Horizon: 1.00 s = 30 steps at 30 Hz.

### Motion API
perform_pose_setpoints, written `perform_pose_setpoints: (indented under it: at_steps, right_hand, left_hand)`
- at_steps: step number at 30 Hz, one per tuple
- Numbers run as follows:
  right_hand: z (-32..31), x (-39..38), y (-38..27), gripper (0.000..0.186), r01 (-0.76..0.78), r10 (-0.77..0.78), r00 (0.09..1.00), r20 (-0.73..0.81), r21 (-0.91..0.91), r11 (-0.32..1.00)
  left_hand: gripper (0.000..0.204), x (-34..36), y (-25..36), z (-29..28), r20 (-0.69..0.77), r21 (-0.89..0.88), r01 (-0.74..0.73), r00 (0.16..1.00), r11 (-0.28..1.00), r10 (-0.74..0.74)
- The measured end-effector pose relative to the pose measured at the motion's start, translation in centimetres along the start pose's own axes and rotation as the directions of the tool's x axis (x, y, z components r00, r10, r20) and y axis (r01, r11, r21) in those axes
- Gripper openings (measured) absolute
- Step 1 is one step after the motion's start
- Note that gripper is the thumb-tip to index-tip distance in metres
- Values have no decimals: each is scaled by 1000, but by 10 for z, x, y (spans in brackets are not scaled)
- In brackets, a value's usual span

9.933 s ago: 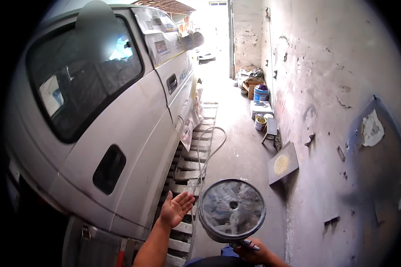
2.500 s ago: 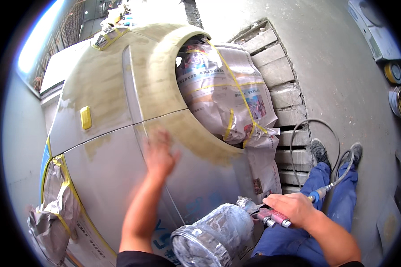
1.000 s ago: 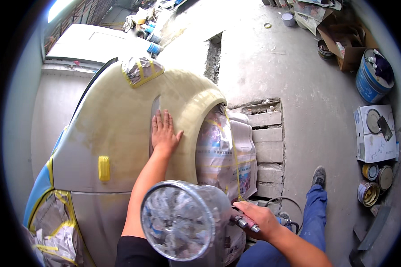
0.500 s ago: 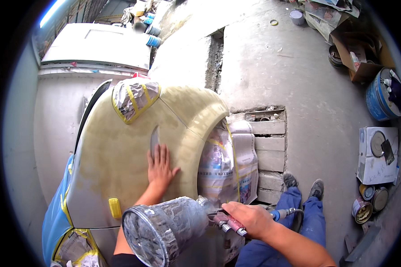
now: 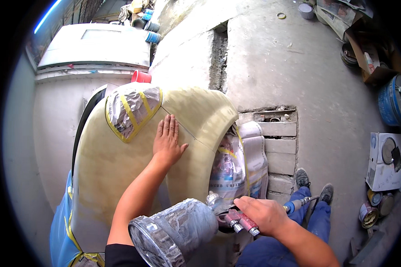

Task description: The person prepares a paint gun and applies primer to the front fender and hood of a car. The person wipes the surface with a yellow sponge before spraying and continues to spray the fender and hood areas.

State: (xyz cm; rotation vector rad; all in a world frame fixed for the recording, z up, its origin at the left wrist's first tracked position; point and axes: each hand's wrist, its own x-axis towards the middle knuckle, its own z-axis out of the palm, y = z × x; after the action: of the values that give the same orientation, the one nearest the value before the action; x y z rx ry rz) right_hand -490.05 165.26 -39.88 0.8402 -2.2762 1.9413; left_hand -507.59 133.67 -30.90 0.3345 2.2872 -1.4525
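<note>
My L hand is resting open on panel; R hand is gripping gun, cup jutting to 8 o'clock, poss. bumping panel if I'm tilting.

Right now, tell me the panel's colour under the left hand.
The panel is mostly patchy pale yellow; head view shows it best.

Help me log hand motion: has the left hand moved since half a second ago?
Yes. The left hand has moved forward over the yellowish panel, closer to the taped paper patch.
</note>
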Motion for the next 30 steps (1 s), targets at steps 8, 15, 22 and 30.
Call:
perform_pose_setpoints:
  at_steps: [8, 15, 22, 30]
  right_hand:
    - [7, 9, -1, 37, -28, 26, 999, 33, 59, 998]
    - [12, -1, 5, 38, -29, 29, 999, 15, 22, 999]
    - [8, -19, 3, 37, -51, 50, 998, 33, 34, 998]
    - [8, -73, 10, 36, -108, 106, 992, 71, 26, 994]
  left_hand:
    - [87, -35, -22, -10, -109, -79, 112, 987, 991, -120]
    - [88, -8, -11, -5, -131, 3, 98, 987, 995, -96]
    - [87, 19, 12, -1, -69, 59, 61, 996, 996, -57]
    - [73, -43, 122, 47, -90, -235, -311, 950, 921, 298]
